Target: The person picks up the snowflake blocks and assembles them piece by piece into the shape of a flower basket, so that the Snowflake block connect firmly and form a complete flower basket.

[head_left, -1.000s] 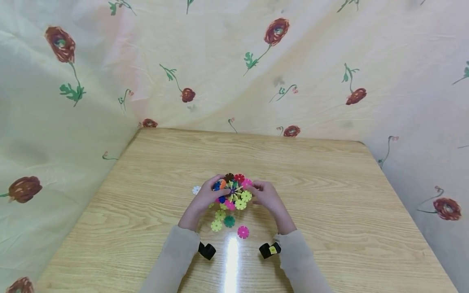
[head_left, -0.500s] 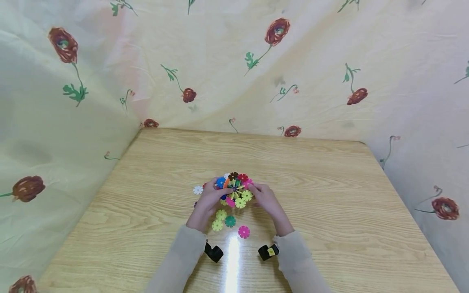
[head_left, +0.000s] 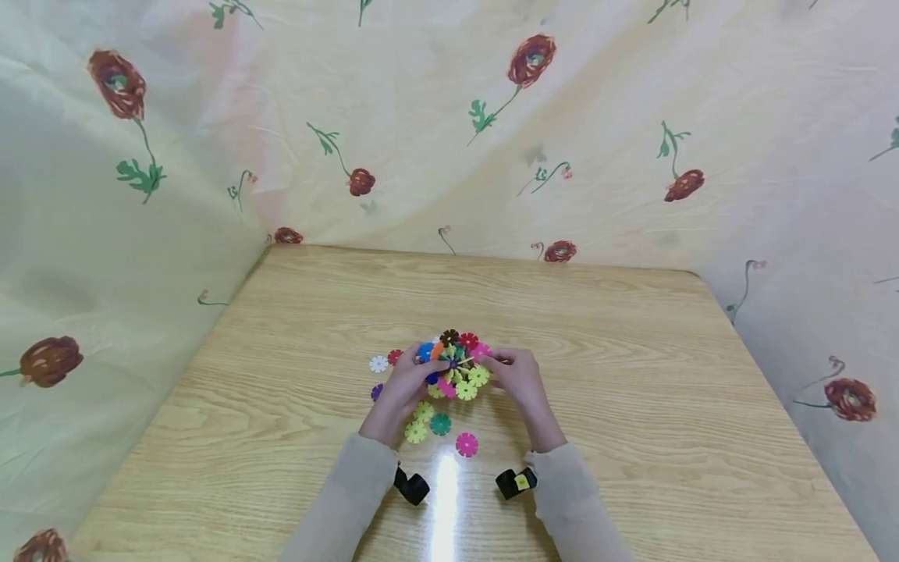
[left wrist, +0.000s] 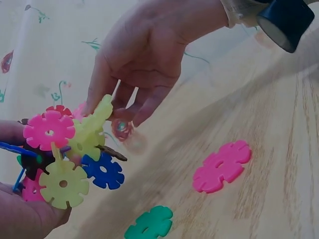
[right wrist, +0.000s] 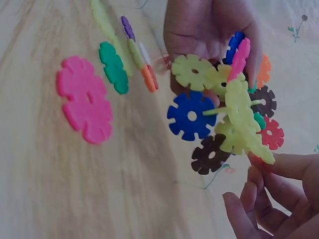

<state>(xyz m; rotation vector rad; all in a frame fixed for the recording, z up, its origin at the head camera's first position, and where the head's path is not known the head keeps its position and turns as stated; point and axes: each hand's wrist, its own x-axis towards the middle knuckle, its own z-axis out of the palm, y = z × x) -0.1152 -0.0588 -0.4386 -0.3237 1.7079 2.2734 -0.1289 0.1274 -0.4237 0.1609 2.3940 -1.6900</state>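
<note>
A ball-like cluster of interlocked plastic snowflake discs point(head_left: 466, 389) is held between two hands above the table. My left hand point(head_left: 403, 384) grips it from the left, thumb over the front; the left wrist view shows fingers at its side and below. On the cluster's right, my right hand point(head_left: 521, 381) pinches an edge disc between thumb and fingertips, with a pink disc point(head_left: 481, 351) beside them. The right wrist view shows yellow, dark brown, red and blue discs point(right wrist: 192, 116) slotted together at angles. Inner joints of the cluster are hidden.
Loose discs lie on the wooden table point(head_left: 632, 375): pink point(head_left: 467, 445), green point(head_left: 440, 424) and yellow ones point(head_left: 416, 432) in front of the hands. White point(head_left: 378, 364), red point(head_left: 395, 357) and purple discs point(head_left: 377, 392) lie at the left. Flowered cloth point(head_left: 421, 117) hangs behind.
The left hand and the cluster have shifted right, uncovering the red and purple loose discs. The right hand has moved slightly right and keeps its hold at the cluster's edge.
</note>
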